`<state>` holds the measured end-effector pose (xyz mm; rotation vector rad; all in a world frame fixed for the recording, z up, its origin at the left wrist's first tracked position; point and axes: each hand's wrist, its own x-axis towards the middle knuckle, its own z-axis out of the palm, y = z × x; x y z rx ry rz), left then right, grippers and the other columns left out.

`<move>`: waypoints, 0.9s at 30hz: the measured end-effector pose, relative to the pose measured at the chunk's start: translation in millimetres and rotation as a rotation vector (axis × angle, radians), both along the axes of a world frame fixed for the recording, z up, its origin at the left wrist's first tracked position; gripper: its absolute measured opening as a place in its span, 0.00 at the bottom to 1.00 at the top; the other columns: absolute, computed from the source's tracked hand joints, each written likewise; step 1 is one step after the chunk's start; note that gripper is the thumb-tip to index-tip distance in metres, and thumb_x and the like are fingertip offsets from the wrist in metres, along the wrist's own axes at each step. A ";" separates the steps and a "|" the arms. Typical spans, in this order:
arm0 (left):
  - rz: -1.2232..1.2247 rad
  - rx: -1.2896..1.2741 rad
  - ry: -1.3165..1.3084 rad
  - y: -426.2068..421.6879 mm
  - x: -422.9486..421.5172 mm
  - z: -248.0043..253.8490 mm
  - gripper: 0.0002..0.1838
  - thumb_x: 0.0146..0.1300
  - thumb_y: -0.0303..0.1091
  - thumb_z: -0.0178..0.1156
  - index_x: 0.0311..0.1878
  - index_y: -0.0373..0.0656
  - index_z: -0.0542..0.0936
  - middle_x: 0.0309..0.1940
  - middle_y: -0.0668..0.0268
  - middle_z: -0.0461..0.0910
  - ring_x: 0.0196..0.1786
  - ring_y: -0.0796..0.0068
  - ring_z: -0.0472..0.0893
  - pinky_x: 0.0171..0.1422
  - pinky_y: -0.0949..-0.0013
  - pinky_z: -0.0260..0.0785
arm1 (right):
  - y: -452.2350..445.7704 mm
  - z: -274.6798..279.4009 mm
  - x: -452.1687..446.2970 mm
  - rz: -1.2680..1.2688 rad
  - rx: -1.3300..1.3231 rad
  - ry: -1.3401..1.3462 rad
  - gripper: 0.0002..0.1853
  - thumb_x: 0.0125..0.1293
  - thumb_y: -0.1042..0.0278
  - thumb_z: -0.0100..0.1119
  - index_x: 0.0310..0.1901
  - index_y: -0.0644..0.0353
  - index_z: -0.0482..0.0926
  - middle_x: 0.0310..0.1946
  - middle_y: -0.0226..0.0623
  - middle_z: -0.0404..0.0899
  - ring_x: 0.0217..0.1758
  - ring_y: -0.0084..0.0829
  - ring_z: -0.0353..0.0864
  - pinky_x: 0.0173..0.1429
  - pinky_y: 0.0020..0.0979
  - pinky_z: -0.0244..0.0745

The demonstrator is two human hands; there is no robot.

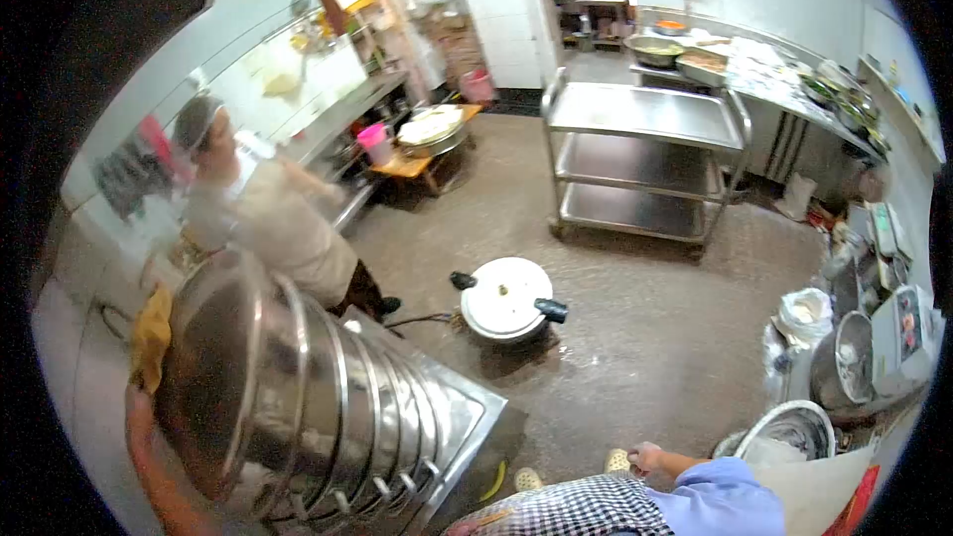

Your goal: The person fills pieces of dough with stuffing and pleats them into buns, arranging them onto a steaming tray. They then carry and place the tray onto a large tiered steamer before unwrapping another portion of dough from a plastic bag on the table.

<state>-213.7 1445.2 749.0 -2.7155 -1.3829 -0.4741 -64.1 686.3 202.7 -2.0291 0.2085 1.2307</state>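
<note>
A tall stack of round metal steamers [318, 367] stands at the lower left on a square metal base [476, 417]. My left hand [142, 402] is closed on a yellow cloth [151, 337], which lies against the left side of the top steamer; most of its fingers are hidden by the cloth. My right hand [647, 458] hangs low beside my checked apron [596, 506], fingers curled in a loose fist with nothing visible in them.
A co-worker [268, 208] stands beyond the steamers. A white-lidded pot [506, 298] with black handles sits on the floor. Behind it is a three-tier metal cart [645, 114]. Bins, a metal basin [784, 434] and a scale [903, 333] line the right side.
</note>
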 end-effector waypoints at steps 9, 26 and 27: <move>-0.446 0.025 -0.401 -73.2 117.7 5.1 0.19 0.62 0.25 0.50 0.57 0.38 0.67 0.53 0.58 0.70 0.54 0.67 0.70 0.59 0.68 0.63 | -205.8 -9.3 -22.6 -0.247 -0.347 -0.049 0.11 0.62 0.70 0.47 0.41 0.64 0.78 0.26 0.40 0.80 0.25 0.32 0.81 0.26 0.34 0.79; -0.692 -0.480 -0.074 -432.0 488.6 -222.1 0.14 0.58 0.39 0.55 0.42 0.40 0.77 0.35 0.53 0.80 0.38 0.65 0.80 0.43 0.61 0.71 | -367.5 19.5 150.6 -0.411 -0.345 -0.542 0.13 0.56 0.63 0.50 0.36 0.62 0.79 0.30 0.48 0.80 0.32 0.44 0.81 0.42 0.40 0.74; -0.748 -0.247 0.075 -450.9 514.2 -255.3 0.18 0.57 0.43 0.56 0.46 0.42 0.77 0.37 0.52 0.80 0.44 0.60 0.79 0.48 0.57 0.70 | -385.1 26.7 146.4 -0.479 -0.400 -0.521 0.14 0.56 0.61 0.50 0.36 0.63 0.79 0.30 0.49 0.79 0.35 0.45 0.80 0.44 0.41 0.73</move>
